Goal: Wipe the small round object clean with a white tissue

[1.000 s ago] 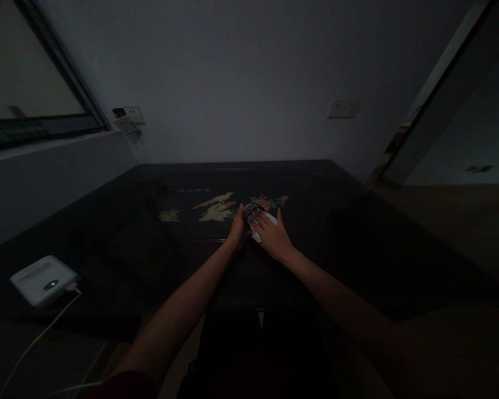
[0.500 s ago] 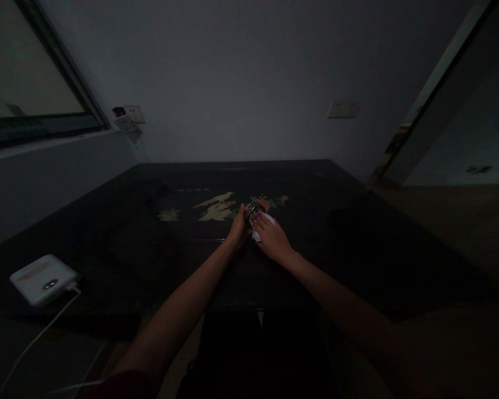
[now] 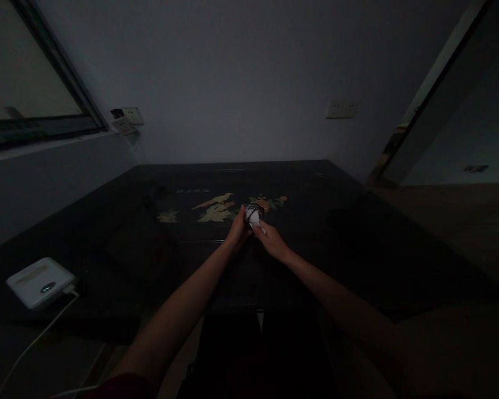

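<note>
Over the middle of the dark table (image 3: 183, 277), my left hand (image 3: 237, 231) is wrapped round the left side of a small shiny round object (image 3: 254, 207). The object has a dark, glinting rim, and its kind is hard to make out in the dim light. My right hand (image 3: 271, 240) pinches a piece of white tissue (image 3: 255, 218), which lies against the near side and inside of the round object. Both hands are close together, almost touching. Part of the object's underside is hidden by my fingers.
A white box-shaped device (image 3: 41, 284) with a white cable (image 3: 39, 337) sits at the table's left front. Beyond the hands, a bird-and-flower picture (image 3: 216, 212) decorates the tabletop. Wall sockets (image 3: 341, 109) are on the wall behind, and a window (image 3: 29, 72) is at left.
My right hand has drawn back slightly toward me, from lying flat over the tissue to pinching it. More of the tissue and the round object shows. My left hand keeps its hold.
</note>
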### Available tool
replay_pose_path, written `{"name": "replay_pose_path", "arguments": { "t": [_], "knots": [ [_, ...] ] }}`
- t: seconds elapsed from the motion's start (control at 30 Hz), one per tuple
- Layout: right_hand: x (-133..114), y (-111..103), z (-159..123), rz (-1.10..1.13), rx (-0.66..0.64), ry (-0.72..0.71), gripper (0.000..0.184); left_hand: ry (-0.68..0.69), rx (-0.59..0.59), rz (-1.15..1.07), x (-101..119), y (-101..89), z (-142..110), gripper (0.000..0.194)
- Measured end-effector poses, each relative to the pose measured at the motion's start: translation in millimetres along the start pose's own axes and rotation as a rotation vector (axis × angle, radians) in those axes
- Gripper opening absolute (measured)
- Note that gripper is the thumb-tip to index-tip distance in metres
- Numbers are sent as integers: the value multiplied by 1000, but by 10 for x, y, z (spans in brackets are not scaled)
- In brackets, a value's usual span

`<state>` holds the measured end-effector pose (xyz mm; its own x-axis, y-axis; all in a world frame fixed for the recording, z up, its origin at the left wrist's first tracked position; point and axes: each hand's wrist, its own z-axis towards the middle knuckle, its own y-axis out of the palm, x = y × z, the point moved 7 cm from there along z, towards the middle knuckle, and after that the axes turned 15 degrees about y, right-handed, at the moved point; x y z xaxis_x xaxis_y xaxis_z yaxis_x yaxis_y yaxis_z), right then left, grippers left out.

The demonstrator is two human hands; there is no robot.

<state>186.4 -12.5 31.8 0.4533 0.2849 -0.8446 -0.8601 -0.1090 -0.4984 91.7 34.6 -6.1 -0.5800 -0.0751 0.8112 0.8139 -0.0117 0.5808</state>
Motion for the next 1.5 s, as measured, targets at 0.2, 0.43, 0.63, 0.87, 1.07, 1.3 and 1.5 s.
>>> {"name": "replay_pose_path", "arguments": {
  "t": [0.2, 0.43, 0.63, 0.87, 1.07, 1.3, 1.5],
  "knots": [
    [-10, -4, -21, -112, 42, 3, 35, -20, 23, -11, 52, 15, -54, 41],
    [-89, 22, -65, -476, 12, -79, 32, -38, 41, -95, 14, 26, -8, 41],
    [-128, 38, -89, -732, 56, -127, 46, -46, -6, -165, -10, 83, 13, 42],
    [-51, 85, -38, -773, 96, -142, 45, -92, -40, -136, -41, 53, 7, 42],
    [-57, 87, -46, -627, 76, -100, 40, -63, -57, -137, -43, 53, 21, 41],
    [-111, 98, -42, -236, -20, -82, 31, -31, -38, -115, -9, 61, 8, 43],
    [15, 140, 23, 168, -77, 49, 35, 9, 13, -99, 10, 50, 2, 41]
  ]
}}
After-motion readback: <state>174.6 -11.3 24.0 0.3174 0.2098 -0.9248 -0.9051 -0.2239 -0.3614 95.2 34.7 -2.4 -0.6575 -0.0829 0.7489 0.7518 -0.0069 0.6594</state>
